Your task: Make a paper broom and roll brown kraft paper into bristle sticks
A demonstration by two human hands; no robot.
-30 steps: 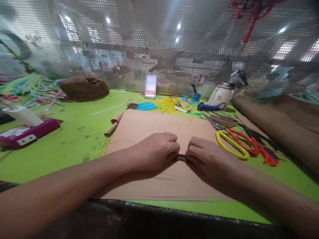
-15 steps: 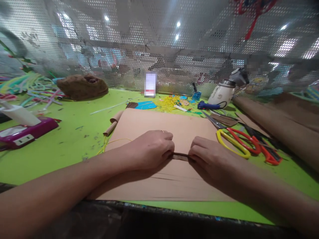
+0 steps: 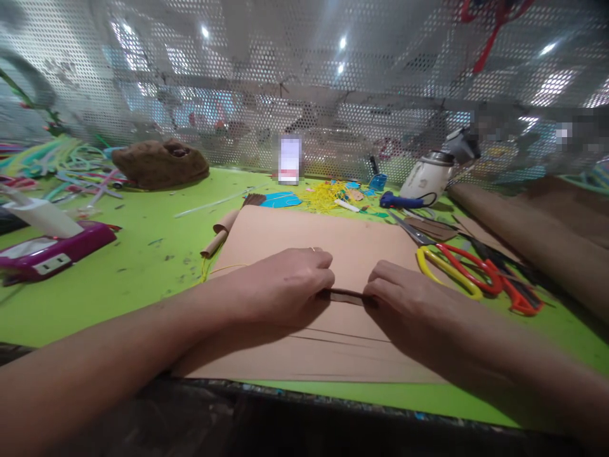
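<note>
Between my two hands stretches a thin dark brown strip (image 3: pixel 348 296), low over a large tan sheet (image 3: pixel 285 231) that looks like craft paper. My left hand (image 3: pixel 295 285) pinches the strip's left end, its fingertips partly hidden behind the knuckles. At the other end my right hand (image 3: pixel 404 292) grips it with fingers curled. Scissors (image 3: pixel 450 270) with one yellow and one red handle lie just beyond my right hand. A yellow string (image 3: pixel 228 268) runs over the sheet's left side near my left wrist.
At the left is a purple power strip (image 3: pixel 59 254) with a white plug. A brown rock-like object (image 3: pixel 159 165), a phone (image 3: pixel 289 158), yellow shreds (image 3: pixel 328 197), a blue glue gun (image 3: pixel 402 201) and a white pot (image 3: pixel 428 174) line the back. Another red-handled tool (image 3: pixel 521 295) lies right.
The gap between my hands has widened slightly, baring a little more of the strip. The whole view has shifted a little; the things on the table stay in place.
</note>
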